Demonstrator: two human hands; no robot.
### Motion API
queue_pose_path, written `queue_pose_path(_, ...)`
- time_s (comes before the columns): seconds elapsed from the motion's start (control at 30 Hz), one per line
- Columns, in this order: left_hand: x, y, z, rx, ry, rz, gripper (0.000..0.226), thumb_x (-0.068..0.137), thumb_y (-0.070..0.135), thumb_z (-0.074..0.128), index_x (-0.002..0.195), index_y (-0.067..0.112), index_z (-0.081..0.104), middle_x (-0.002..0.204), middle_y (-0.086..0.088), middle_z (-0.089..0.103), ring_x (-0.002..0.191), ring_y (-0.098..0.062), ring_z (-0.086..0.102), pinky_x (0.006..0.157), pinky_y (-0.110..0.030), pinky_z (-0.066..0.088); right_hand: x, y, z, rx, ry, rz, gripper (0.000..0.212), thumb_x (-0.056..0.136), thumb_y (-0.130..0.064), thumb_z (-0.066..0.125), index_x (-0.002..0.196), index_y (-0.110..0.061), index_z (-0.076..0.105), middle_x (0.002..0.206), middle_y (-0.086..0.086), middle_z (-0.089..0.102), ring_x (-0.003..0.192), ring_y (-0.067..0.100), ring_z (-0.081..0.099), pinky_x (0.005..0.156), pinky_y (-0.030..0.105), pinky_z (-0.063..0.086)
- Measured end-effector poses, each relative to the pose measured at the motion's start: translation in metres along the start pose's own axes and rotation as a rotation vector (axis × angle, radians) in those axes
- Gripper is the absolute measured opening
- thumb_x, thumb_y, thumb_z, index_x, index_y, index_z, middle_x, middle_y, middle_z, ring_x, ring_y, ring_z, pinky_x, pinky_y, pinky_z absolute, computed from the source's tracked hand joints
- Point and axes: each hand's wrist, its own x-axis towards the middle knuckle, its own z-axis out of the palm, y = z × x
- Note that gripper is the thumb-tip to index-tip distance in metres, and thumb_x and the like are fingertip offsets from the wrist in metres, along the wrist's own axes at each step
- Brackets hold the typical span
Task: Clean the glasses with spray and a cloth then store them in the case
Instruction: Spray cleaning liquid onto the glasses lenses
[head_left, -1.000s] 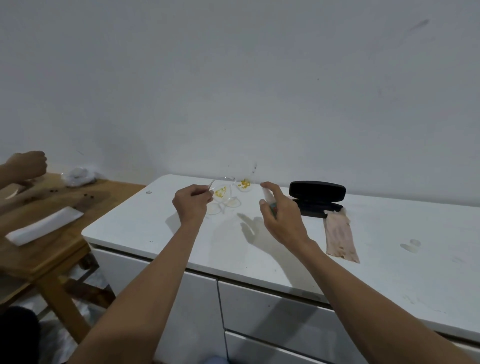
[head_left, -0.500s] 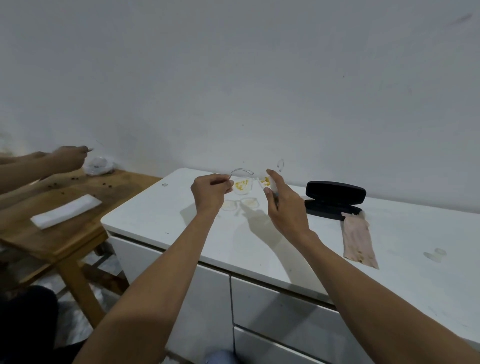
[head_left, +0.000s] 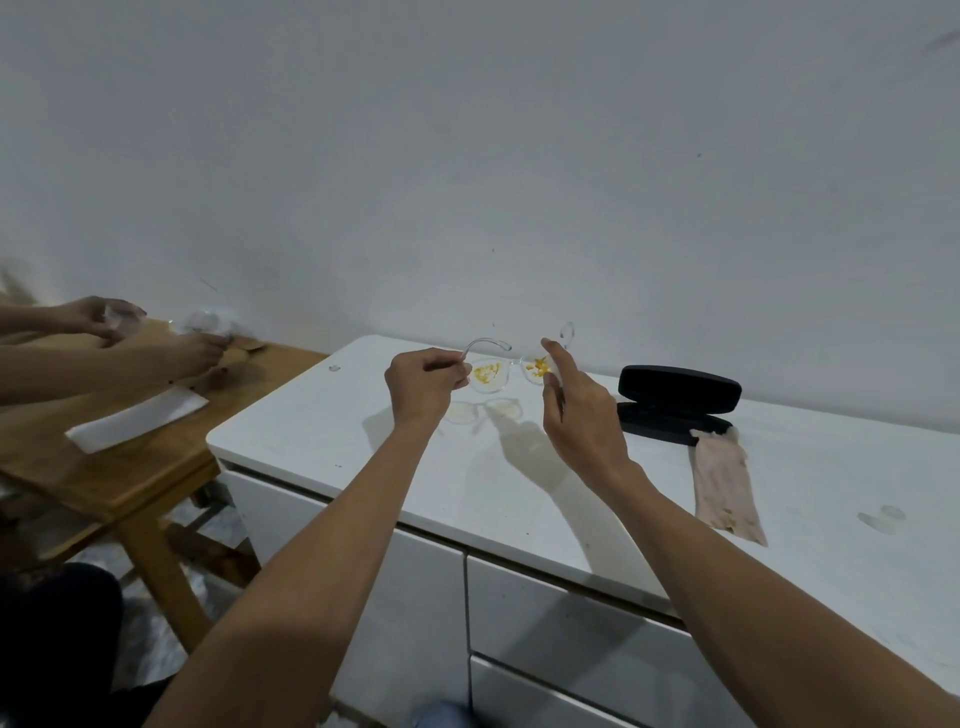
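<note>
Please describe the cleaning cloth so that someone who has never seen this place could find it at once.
Look at the white cabinet top against the wall. Near its back lies an open black glasses case. The cloth is the long pinkish strip that runs from the case's front corner toward the cabinet's near edge; it is the only soft, flat thing there.
</note>
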Motion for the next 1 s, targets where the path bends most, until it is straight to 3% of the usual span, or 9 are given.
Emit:
queue_pose_path(0.3, -0.001, -0.003, -0.004, 0.007, 0.0, -0.022, 0.015, 0.074, -0.007, 0.083, 0.085, 0.003, 0.08, 0.075, -0.012, 0.075, 0.07, -0.023, 0.074, 0.081, -0.037, 0.064, -0.002, 0.001, 0.002, -0.024, -0.018, 0.023, 0.034, 0.106, -0.018, 0.044, 0.139, -0.023, 0.051, 0.066, 0.002, 0.053, 0.071, 0.037, 0.061, 0.064, 0.045, 0.05)
queue_pose_path(0.43, -0.002, -0.002, -0.005, 0.009, 0.005, -0.024, 0.016, 0.073, -0.007, 0.083, 0.087, 0.0, 0.079, 0.075, -0.011, 0.074, 0.069, -0.022, 0.074, 0.08, -0.035, 0.064, -0.003, 0.002, 0.001, -0.022, 0.001, 0.053, 0.026, 0.107, -0.017, 0.042, 0.131, -0.017, 0.053, 0.062, -0.002, 0.046, 0.069, 0.04, 0.06, 0.059, 0.039, 0.04)
queue_pose_path(0.5, -0.002, -0.001, -0.005, 0.003, 0.007, -0.025, 0.016, 0.074, -0.008, 0.083, 0.087, 0.0, 0.079, 0.076, -0.012, 0.074, 0.071, -0.024, 0.074, 0.079, -0.035, 0.064, -0.004, 0.002, 0.001, -0.017, 0.014, 0.069, 0.029, 0.107, -0.018, 0.043, 0.134, -0.017, 0.052, 0.064, -0.002, 0.048, 0.071, 0.039, 0.061, 0.061, 0.038, 0.038)
queue_pose_path(0.63, -0.003, 0.001, -0.005, -0.011, 0.012, -0.027, 0.016, 0.074, -0.009, 0.083, 0.086, 0.001, 0.079, 0.077, -0.012, 0.074, 0.072, -0.025, 0.073, 0.077, -0.033, 0.064, -0.005, -0.007, 0.002, 0.014, -0.02, 0.058, 0.04, 0.107, -0.021, 0.044, 0.147, -0.025, 0.048, 0.073, -0.001, 0.056, 0.078, 0.032, 0.063, 0.067, 0.041, 0.047)
queue_pose_path(1.0, -0.004, 0.005, -0.005, -0.008, 0.016, -0.021, 0.018, 0.074, -0.007, 0.084, 0.091, -0.004, 0.079, 0.084, -0.019, 0.077, 0.077, -0.027, 0.076, 0.074, -0.028, 0.064, -0.01, -0.035, 0.022, 0.053, -0.064, -0.097, 0.046, 0.107, -0.023, 0.044, 0.153, -0.029, 0.045, 0.091, 0.009, 0.072, 0.077, 0.033, 0.065, 0.073, 0.046, 0.055)
